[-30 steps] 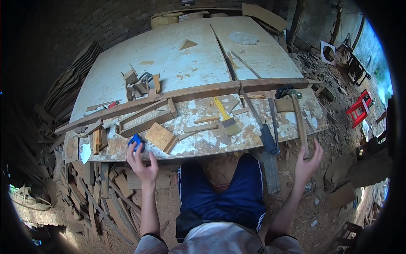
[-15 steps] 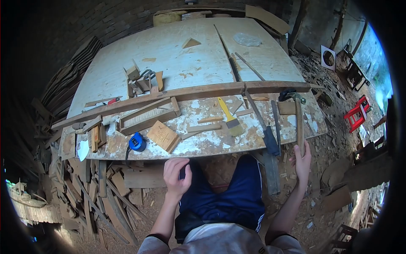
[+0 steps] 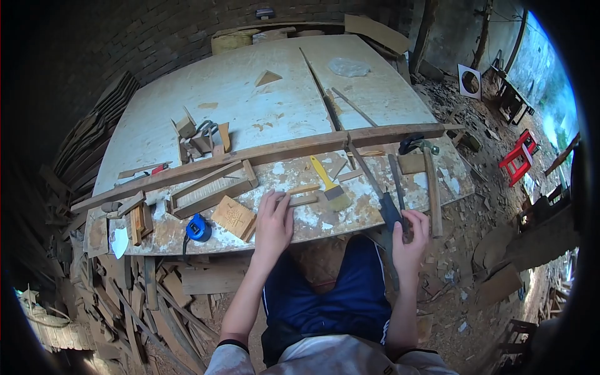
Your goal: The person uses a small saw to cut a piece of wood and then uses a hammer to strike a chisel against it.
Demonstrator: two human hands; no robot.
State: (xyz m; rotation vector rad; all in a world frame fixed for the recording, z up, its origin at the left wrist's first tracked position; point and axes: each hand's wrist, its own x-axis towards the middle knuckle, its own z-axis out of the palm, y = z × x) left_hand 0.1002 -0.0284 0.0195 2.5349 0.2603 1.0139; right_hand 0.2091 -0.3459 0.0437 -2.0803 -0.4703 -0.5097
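My left hand reaches over the front edge of the workbench, fingers stretched forward and fingertips at the left end of a short wood strip. Left of that hand lies a square wood block with a dotted pattern. A paintbrush with a yellow handle lies beyond the strip. My right hand is open at the front edge, thumb and fingers apart, close beside the black handle of a long tool. Right of it a hammer lies with its wooden handle toward me.
A blue tape measure and a narrow wooden box are on the left. One long beam crosses the bench. Scrap wood is heaped below left; a red stool stands at right.
My left hand has moved forward from above my lap onto the bench by the wood strip. My right hand has left the hammer handle's end and moved left to the black handle.
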